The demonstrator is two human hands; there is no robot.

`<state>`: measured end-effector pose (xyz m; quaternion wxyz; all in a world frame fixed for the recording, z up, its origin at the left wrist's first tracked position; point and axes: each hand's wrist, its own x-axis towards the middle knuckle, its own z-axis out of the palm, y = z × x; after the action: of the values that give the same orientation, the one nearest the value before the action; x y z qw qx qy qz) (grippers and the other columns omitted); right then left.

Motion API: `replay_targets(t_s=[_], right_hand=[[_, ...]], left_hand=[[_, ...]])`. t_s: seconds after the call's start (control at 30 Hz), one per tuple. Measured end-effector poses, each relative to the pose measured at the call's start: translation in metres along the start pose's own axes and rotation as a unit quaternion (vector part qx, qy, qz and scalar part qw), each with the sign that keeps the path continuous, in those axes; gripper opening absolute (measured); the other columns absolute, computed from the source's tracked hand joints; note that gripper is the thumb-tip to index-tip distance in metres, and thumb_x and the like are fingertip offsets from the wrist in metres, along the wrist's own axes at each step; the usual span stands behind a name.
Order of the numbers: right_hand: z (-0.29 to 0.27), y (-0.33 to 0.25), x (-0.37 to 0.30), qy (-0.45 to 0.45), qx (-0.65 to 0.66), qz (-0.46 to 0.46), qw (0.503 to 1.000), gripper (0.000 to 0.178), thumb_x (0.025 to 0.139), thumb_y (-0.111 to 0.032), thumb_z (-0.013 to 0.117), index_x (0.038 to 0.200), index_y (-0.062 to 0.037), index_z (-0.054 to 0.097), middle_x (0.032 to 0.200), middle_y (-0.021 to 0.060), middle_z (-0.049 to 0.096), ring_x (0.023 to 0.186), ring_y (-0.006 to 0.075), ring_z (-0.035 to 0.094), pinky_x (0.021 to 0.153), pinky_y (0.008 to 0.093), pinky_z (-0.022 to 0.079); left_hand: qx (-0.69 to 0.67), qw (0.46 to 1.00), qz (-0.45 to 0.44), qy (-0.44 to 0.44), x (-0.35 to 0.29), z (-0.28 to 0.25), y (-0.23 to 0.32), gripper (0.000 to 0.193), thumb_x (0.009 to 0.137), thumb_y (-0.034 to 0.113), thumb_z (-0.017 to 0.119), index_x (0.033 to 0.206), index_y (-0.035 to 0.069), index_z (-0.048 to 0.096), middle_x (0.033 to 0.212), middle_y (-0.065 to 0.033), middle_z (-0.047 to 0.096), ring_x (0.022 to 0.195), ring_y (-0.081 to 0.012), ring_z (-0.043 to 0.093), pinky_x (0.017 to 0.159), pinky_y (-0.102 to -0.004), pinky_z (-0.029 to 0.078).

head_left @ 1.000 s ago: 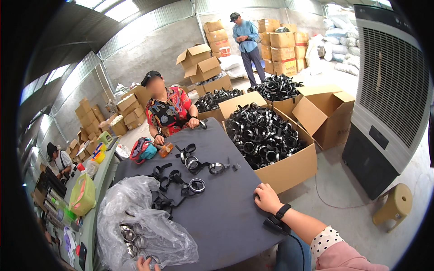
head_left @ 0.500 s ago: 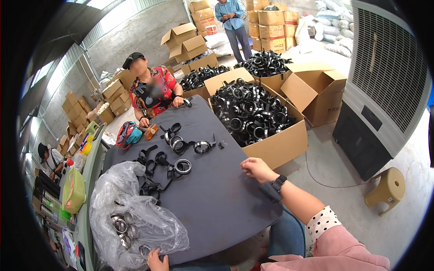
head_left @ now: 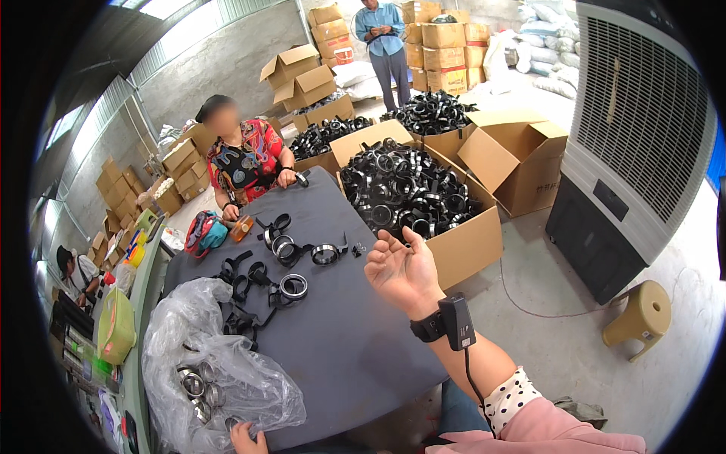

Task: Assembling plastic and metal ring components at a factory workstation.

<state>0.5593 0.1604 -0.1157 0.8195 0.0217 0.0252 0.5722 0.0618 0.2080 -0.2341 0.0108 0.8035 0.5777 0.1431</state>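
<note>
Tabletop, bag at the near left, carton at the right

On the tabletop (head_left: pixel 355 340) loose ring clamps (head_left: pixel 293 286) lie toward the far left — a plastic bag (head_left: pixel 204 363) with more rings in it sits nearer, at the left edge. An open carton (head_left: pixel 461 242) full of clamps stands on the floor against the right side; a stool (head_left: pixel 639 318) stands further right, before a large fan unit (head_left: pixel 643 136).

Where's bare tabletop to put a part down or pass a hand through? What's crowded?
Free: the dark table between the plastic bag, the black clamp rings and the raised right hand; also its near edge by the right forearm. Crowded: the ring cluster mid-table, the bag's corner where the left hand rests, and the full cardboard box at the right edge.
</note>
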Motion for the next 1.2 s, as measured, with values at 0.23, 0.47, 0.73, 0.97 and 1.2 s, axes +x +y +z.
replay_targets(t_s=[0.23, 0.47, 0.73, 0.97, 1.2], right_hand=[[0.006, 0.017, -0.007, -0.014, -0.292, -0.104, 0.951, 0.013, 0.095, -0.017, 0.050, 0.099, -0.0047, 0.055, 0.077, 0.0028, 0.057, 0.068, 0.0138, 0.053, 0.061, 0.0261, 0.042], [0.028, 0.037, -0.025, -0.130, -0.578, -0.291, 0.751, 0.014, 0.089, -0.003, 0.056, 0.103, -0.0014, 0.054, 0.082, 0.0012, 0.059, 0.070, 0.0060, 0.054, 0.065, 0.0216, 0.045], [0.063, 0.057, -0.043, -0.164, -0.654, -0.341, 0.655, 0.018, 0.084, -0.003, 0.059, 0.101, 0.0005, 0.055, 0.074, 0.0055, 0.060, 0.061, 0.0101, 0.056, 0.058, 0.0254, 0.046], [0.066, 0.049, -0.019, -0.049, -0.307, -0.070, 0.948, 0.019, 0.089, -0.012, 0.056, 0.105, -0.0023, 0.053, 0.076, 0.0046, 0.056, 0.062, 0.0132, 0.054, 0.056, 0.0252, 0.041], [0.060, 0.053, -0.009, 0.003, -0.175, 0.006, 0.985, 0.018, 0.089, -0.011, 0.055, 0.105, -0.0048, 0.051, 0.076, 0.0036, 0.052, 0.064, 0.0149, 0.051, 0.056, 0.0270, 0.040]], left_hand=[[-0.047, 0.997, 0.035, 0.059, 0.000, -0.010, -0.007, 0.034, 0.082, 0.019, 0.068, 0.110, 0.001, 0.061, 0.114, -0.0214, 0.061, 0.109, -0.0393, 0.055, 0.096, -0.0455, 0.042], [-0.019, 0.999, 0.018, 0.043, -0.006, -0.016, -0.005, 0.032, 0.083, 0.021, 0.068, 0.109, 0.003, 0.063, 0.114, -0.0197, 0.062, 0.109, -0.0385, 0.055, 0.094, -0.0442, 0.044], [-0.090, 0.995, 0.018, 0.050, 0.006, -0.018, 0.005, 0.028, 0.073, 0.003, 0.067, 0.100, 0.001, 0.060, 0.113, -0.0199, 0.058, 0.111, -0.0391, 0.052, 0.098, -0.0445, 0.039], [-0.089, 0.994, 0.013, 0.055, 0.000, -0.022, -0.003, 0.027, 0.072, 0.000, 0.066, 0.098, -0.001, 0.059, 0.111, -0.0194, 0.059, 0.108, -0.0379, 0.054, 0.096, -0.0426, 0.041], [-0.077, 0.995, 0.018, 0.055, -0.002, -0.015, -0.021, 0.026, 0.071, -0.001, 0.066, 0.096, -0.002, 0.059, 0.107, -0.0208, 0.059, 0.106, -0.0388, 0.055, 0.094, -0.0438, 0.042]])
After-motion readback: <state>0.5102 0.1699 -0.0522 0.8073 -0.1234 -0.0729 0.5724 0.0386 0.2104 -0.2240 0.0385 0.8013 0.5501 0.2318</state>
